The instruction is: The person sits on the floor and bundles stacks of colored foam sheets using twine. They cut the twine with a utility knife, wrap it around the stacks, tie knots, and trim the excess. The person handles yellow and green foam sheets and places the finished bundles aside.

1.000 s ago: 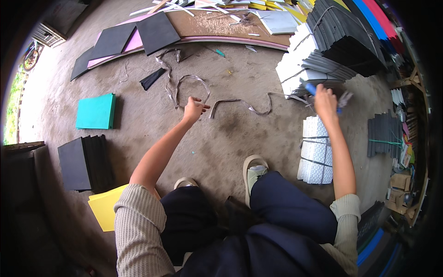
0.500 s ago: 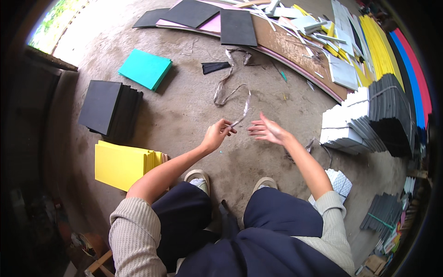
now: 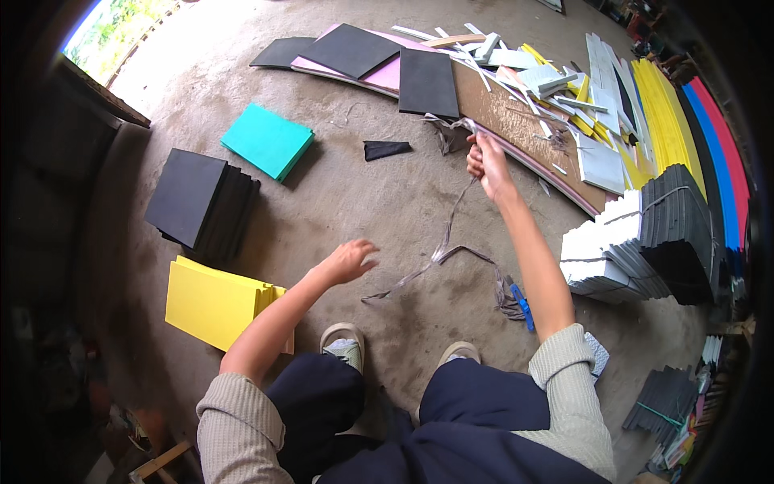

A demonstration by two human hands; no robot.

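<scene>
A greyish, crumpled plastic strip (image 3: pixel 445 234) hangs from my right hand (image 3: pixel 488 164), whose fingers are closed around it at the edge of the sheet pile. One part of the strip bunches up beyond that hand; another trails down and lies across the floor in front of my feet. My left hand (image 3: pixel 347 261) is over the floor with its fingers loosely stretched, and nothing shows in it. Beside my right forearm a blue object (image 3: pixel 521 305), too small to name, lies next to the strip's bunched end. A short black scrap (image 3: pixel 386 150) rests between the hands, farther off.
Stacks of teal sheets (image 3: pixel 268 139), black sheets (image 3: pixel 187 195) and yellow sheets (image 3: pixel 211 300) stand on the left. Flat sheets (image 3: pixel 429 84) and white offcuts (image 3: pixel 542 78) cover the far right. Tied white blocks (image 3: pixel 601 250) and dark blocks (image 3: pixel 681 226) stand nearer.
My right hand has moved forward, away from me, and now grips the strip. My left hand has let go of it and moved slightly left and nearer. The strip has been pulled out of its loops.
</scene>
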